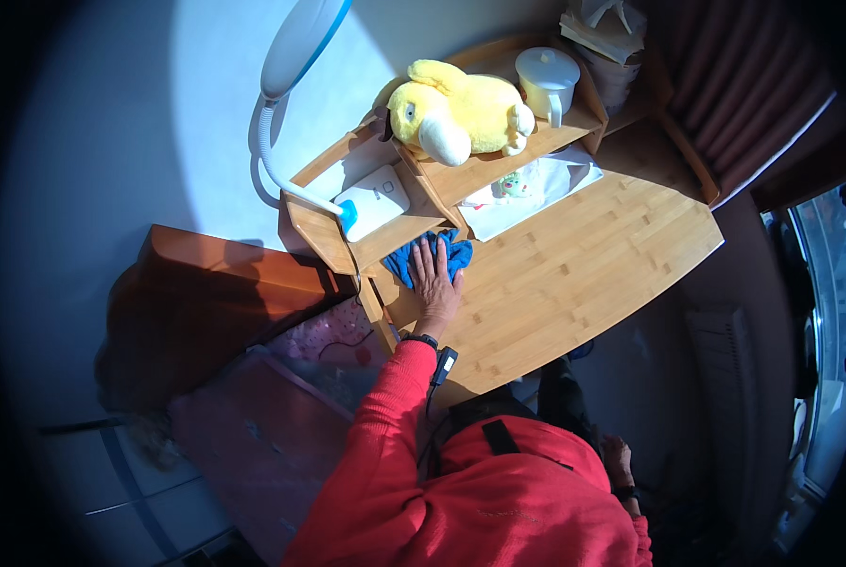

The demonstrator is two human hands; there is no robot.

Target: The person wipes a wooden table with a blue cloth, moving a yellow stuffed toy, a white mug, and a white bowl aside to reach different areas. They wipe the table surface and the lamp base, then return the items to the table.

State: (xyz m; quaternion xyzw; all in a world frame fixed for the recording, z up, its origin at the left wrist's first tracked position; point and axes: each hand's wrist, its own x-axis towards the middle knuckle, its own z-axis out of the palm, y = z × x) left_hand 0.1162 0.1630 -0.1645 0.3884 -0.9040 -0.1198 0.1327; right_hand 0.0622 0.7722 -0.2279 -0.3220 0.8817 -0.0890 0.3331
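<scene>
My left hand (432,279) lies flat on a crumpled blue cloth (457,253), its fingers stretched out and slightly apart. The cloth is pressed against the wooden desk (574,269) at its left end, beside the foot of a small shelf. Blue folds stick out on both sides of the hand. Far from the desk, my right hand (617,460) hangs low by my right side. It is small and partly in shade, so its fingers cannot be made out clearly.
A wooden shelf (484,180) on the desk carries a yellow plush toy (475,113) and a white lidded mug (548,80). A white lamp (295,57) and white box (378,203) stand left. Paper (527,198) lies underneath. An orange-brown cabinet (224,283) adjoins the desk.
</scene>
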